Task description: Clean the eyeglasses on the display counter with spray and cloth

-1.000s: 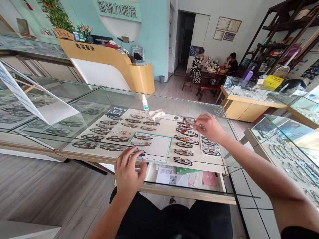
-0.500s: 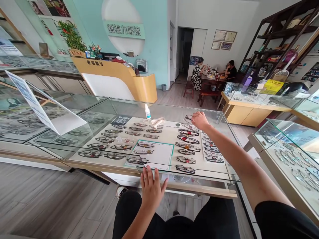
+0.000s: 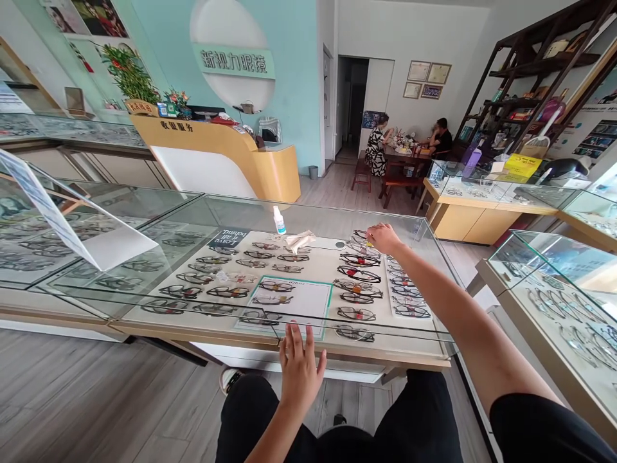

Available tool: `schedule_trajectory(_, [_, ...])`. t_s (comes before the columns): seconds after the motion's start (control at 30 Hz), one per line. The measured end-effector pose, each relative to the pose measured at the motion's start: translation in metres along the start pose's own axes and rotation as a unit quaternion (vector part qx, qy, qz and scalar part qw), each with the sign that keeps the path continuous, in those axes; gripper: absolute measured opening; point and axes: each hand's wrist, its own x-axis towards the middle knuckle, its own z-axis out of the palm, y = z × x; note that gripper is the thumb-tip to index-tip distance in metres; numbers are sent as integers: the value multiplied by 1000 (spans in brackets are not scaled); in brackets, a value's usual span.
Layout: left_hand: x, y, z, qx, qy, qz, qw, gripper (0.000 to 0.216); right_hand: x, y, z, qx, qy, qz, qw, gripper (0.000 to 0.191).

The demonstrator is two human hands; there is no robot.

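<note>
My left hand (image 3: 299, 366) is open, its fingers spread against the front edge of a glass display case (image 3: 193, 329). Inside, near the fingertips, a pair of eyeglasses (image 3: 272, 299) lies on a white, green-bordered sheet (image 3: 308, 302) with other pairs. At the case's far right, my right hand (image 3: 384, 238) has its fingers curled at the end of a pair of eyeglasses (image 3: 361, 235); the fingertips are partly hidden. Below it runs a column of dark-framed glasses (image 3: 357, 273). A white tray (image 3: 393, 302) beside them holds more pairs.
A spray bottle (image 3: 279, 222) and a crumpled cloth (image 3: 299, 240) are behind the rows of glasses. A folded white sign (image 3: 116, 247) stands on the left. Another glass case (image 3: 544, 308) stands to the right. Two people sit at a table (image 3: 402, 153) at the back.
The front drawer, pulled out before, is now pushed in under the case, with my left hand at the front edge. My right hand stays by the far pair of glasses. The view has shifted slightly.
</note>
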Motion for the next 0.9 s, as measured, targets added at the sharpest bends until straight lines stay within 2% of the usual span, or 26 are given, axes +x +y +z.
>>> schedule_trajectory(0.1, [5,3,-6,16,-8,4,1000,80,-2,0,-3,15,15,12,1000,34])
schedule_trajectory(0.2, [3,10,-17,30,-11,5,999,78,-11,1,-9,36,58,26,997,32])
schedule_trajectory(0.3, [3,18,-44,29,-13,-14,999,67,-30,2,-15,60,113,39,991,36])
schedule_trajectory(0.37, [12,23,-74,1,-6,-5,1000,48,-45,6,-14,77,141,47,986,37])
schedule_trajectory(0.47, [53,31,-127,-97,3,111,989,29,-63,16,-8,104,165,70,978,35])
schedule_trajectory(0.53, [99,38,-157,-131,-8,177,975,25,-69,25,-2,124,177,99,971,34])
schedule_trajectory(0.6, [153,47,-174,-138,-27,223,965,23,-69,34,3,146,188,139,961,37])
schedule_trajectory(0.67, [210,54,-175,-147,-31,259,954,22,-67,42,7,167,193,179,950,39])
schedule_trajectory(0.73, [263,59,-162,-153,-32,263,952,25,-66,46,10,189,190,210,940,37])
schedule_trajectory(0.8, [309,63,-138,-168,-37,249,953,30,-65,47,11,213,177,228,934,35])
schedule_trajectory(0.9, [361,64,-91,-220,-92,188,953,39,-64,45,10,251,140,238,928,33])
